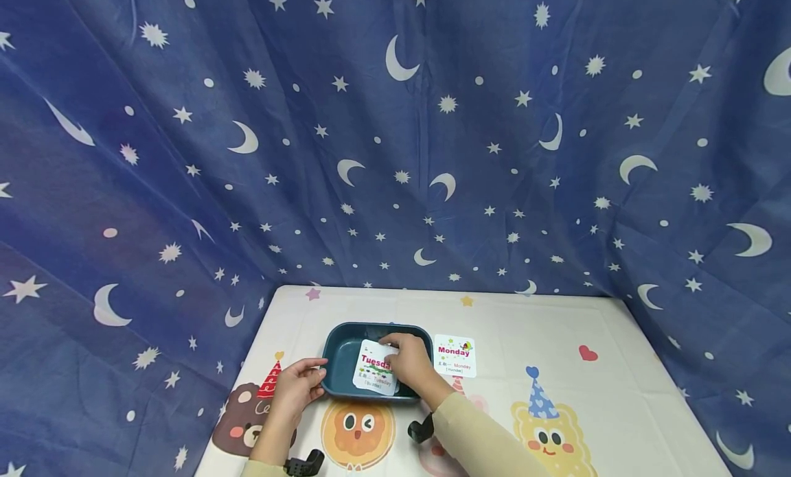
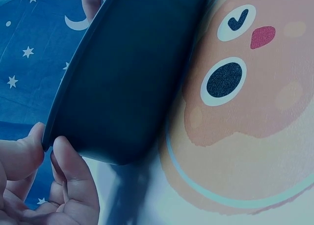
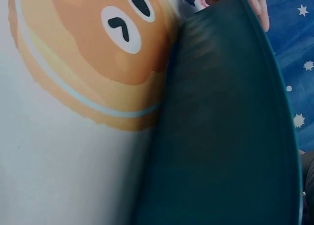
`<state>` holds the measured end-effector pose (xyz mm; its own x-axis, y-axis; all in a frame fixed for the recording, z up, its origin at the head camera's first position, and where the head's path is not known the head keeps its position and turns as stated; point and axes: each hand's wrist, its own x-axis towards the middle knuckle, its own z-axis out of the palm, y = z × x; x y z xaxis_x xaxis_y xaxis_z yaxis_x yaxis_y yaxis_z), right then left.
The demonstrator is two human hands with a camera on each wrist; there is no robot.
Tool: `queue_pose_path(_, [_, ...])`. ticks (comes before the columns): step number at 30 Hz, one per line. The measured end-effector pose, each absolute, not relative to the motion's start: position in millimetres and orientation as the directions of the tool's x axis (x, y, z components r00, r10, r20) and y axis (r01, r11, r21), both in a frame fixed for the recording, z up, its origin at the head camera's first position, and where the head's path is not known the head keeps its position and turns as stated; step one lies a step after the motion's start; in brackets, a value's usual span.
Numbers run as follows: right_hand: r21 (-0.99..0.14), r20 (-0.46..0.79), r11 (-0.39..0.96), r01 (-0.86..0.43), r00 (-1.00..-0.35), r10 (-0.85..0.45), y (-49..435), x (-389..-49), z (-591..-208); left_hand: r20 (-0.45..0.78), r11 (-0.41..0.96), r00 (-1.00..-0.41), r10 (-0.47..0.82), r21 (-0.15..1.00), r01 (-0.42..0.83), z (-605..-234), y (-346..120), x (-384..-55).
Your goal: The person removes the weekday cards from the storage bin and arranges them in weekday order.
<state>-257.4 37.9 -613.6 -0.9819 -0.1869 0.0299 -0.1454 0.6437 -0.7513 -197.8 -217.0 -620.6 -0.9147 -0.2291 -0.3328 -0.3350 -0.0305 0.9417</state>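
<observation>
A dark teal plastic basin [image 1: 338, 367] stands on the table, its outer wall [image 2: 122, 82] filling much of the left wrist view. My left hand [image 1: 295, 389] pinches the basin's left rim between thumb and fingers, also plain in the left wrist view. Inside the basin, a white card printed "Tuesday" [image 1: 369, 375] lies over other white card edges. My right hand [image 1: 410, 362] reaches over the basin and grips the Tuesday card at its right side, covering part of it. In the right wrist view the basin wall [image 3: 221, 122] hides the right hand's fingers.
A "Monday" card [image 1: 456, 355] lies flat on the table just right of the basin. The white tablecloth [image 1: 525, 326] carries cartoon prints, including a bear and a winking round face. A blue star-and-moon curtain [image 1: 395, 141] rises behind and on both sides.
</observation>
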Motion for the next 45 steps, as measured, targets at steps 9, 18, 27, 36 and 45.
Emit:
queue_pose_path(9, [-0.809, 0.012, 0.579, -0.101, -0.988, -0.155, 41.0, -260.5, -604.8, -0.322, -0.034, -0.920, -0.225, 0.946, -0.323, -620.5, -216.9, -198.8])
queue_pose_path(18, [-0.835, 0.014, 0.544, -0.087, -0.990, -0.138, 44.9, -262.3, -598.2, -0.321, -0.035, -0.921, -0.220, 0.946, -0.321, -620.6, -216.7, -197.7])
queue_pose_path(27, [-0.861, -0.013, 0.507, -0.040, -0.995, -0.100, 55.8, -264.7, -588.9, -0.316, -0.035, -0.923, -0.221, 0.948, -0.316, -621.0, -216.7, -198.4])
queue_pose_path(36, [-0.878, -0.005, 0.478, -0.028, -0.998, -0.067, 74.8, -266.3, -584.8, -0.317, -0.040, -0.922, -0.221, 0.948, -0.317, -620.2, -217.2, -197.8])
queue_pose_path(45, [-0.896, -0.004, 0.444, -0.015, -0.999, -0.042, 98.0, -264.8, -577.4, -0.320, -0.040, -0.918, -0.232, 0.947, -0.320, -618.8, -216.4, -198.3])
